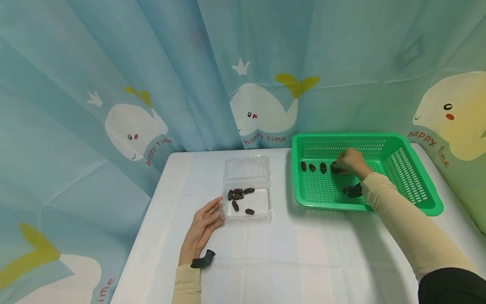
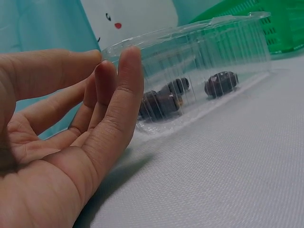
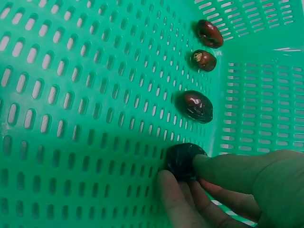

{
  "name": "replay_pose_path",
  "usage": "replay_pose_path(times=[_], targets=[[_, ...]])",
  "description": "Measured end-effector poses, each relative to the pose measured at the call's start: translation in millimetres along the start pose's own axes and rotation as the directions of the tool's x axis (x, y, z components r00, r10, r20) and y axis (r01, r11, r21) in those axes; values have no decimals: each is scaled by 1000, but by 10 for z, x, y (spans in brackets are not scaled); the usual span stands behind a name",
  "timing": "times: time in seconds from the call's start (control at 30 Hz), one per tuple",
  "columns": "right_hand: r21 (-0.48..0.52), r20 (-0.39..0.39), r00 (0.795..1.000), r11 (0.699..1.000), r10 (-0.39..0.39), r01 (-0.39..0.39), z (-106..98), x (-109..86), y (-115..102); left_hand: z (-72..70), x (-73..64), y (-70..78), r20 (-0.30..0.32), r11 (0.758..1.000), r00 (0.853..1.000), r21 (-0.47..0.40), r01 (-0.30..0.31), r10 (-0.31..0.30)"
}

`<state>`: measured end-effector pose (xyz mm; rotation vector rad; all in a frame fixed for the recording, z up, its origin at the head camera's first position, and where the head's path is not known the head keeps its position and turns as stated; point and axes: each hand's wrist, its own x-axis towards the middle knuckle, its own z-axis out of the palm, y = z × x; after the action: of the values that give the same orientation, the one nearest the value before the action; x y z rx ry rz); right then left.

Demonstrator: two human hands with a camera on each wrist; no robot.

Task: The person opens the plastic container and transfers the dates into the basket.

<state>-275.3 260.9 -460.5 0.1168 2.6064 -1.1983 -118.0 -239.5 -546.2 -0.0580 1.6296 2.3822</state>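
Note:
My right hand [image 1: 351,161] reaches into the green basket [image 1: 421,198] and pinches a dark date [image 3: 183,159] between thumb and fingers, low over the slotted floor. Three more dates, one of them a wrinkled date [image 3: 197,106], lie in a row beside it, along the far wall. At the left side of an open clear plastic box [image 1: 260,206], my left hand [image 1: 203,223] has its fingers extended, fingertips right at the rim. Several dates, among them a lone date [image 1: 249,211], lie inside that box. Its hinged lid [image 1: 247,169] is folded back, away from me.
Box and basket stand on a white-covered table [image 1: 296,249], the basket at the back right. A blue-green curtain [image 1: 182,76] with whale prints hangs behind and to the left. Each wrist carries a black strap piece, such as the left strap [image 1: 203,259].

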Motion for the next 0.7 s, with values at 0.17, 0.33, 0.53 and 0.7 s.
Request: replay_pose_path(times=[0.17, 0.33, 0.53, 0.7], targets=[[-52, 22, 999, 998, -26, 27, -44, -50, -76, 1, 1, 1, -17, 1000, 1000, 11, -2, 3], [-84, 30, 997, 994, -72, 75, -106, -121, -190, 2, 2, -3, -4, 1000, 1000, 21, -7, 7], [16, 76, 990, 993, -121, 121, -118, -284, -437, 9, 6, 6, 11, 1000, 1000, 12, -9, 9], [-4, 77, 984, 987, -162, 163, -19, -405, -666, 6, 3, 6, 0, 1000, 1000, 6, -9, 9]])
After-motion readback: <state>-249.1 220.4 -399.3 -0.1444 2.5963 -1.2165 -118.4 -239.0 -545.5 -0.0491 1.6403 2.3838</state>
